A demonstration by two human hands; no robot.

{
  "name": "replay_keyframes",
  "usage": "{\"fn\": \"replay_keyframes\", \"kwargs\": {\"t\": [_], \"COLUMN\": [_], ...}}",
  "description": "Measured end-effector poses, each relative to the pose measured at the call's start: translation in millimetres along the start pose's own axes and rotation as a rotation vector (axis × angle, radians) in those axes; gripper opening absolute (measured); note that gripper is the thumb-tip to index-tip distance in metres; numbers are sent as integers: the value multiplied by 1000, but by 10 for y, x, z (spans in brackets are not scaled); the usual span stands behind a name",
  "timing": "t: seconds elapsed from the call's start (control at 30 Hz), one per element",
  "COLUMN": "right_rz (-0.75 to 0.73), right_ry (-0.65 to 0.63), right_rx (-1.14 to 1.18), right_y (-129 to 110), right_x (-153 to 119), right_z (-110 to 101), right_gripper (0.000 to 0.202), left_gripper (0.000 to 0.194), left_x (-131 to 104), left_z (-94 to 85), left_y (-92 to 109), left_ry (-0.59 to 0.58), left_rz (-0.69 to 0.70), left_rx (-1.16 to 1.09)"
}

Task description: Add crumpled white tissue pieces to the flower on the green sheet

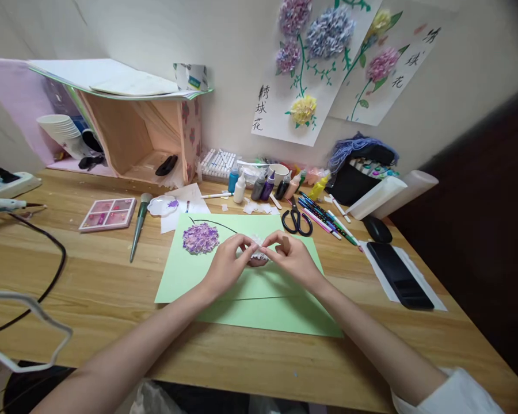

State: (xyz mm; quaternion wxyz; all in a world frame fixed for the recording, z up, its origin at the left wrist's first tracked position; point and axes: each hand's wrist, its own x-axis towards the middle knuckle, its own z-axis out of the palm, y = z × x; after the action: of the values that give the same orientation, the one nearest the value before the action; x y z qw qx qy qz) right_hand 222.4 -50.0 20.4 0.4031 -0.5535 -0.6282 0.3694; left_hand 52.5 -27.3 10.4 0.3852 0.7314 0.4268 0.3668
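Observation:
Over the green paper (181, 282), my left hand (231, 261) and my right hand (291, 259) meet with their fingertips almost touching. Both hands pinch at a white ruffled piece (259, 255), which is partly covered by the fingers. Something brownish shows just beneath it; I cannot make out what it is. To the left of my left hand, a purple flower cluster (200, 238) lies on the green paper, with a thin dark curved line above it.
Black scissors (297, 221) and pens (319, 215) lie behind the paper, near small paint bottles (239, 188). A brush (140, 227) and a pink palette (107, 214) are at left. A phone (399, 275) lies right; a glue gun (4, 204) is far left.

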Motion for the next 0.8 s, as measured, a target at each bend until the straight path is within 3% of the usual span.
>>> {"fn": "replay_keyframes", "kwargs": {"t": [0.23, 0.4, 0.53, 0.63, 0.8], "right_rz": [-48, -187, -330, -485, -649], "right_ry": [85, 157, 313, 393, 387], "right_rx": [29, -44, -166, -276, -436], "right_y": [73, 145, 214, 262, 314], "right_x": [-137, -156, -199, -234, -272], "right_z": [-20, 2, 9, -17, -47], "right_gripper": [22, 11, 6, 10, 21], "left_gripper": [18, 15, 16, 24, 29], "left_x": [-60, -54, -56, -71, -64], "left_z": [50, 51, 68, 90, 103], "left_y": [55, 46, 59, 80, 117], "left_ry": [-3, 15, 77, -31, -164], "left_rz": [-4, 12, -85, -195, -326], "left_rx": [-69, -68, -75, -191, -436]}}
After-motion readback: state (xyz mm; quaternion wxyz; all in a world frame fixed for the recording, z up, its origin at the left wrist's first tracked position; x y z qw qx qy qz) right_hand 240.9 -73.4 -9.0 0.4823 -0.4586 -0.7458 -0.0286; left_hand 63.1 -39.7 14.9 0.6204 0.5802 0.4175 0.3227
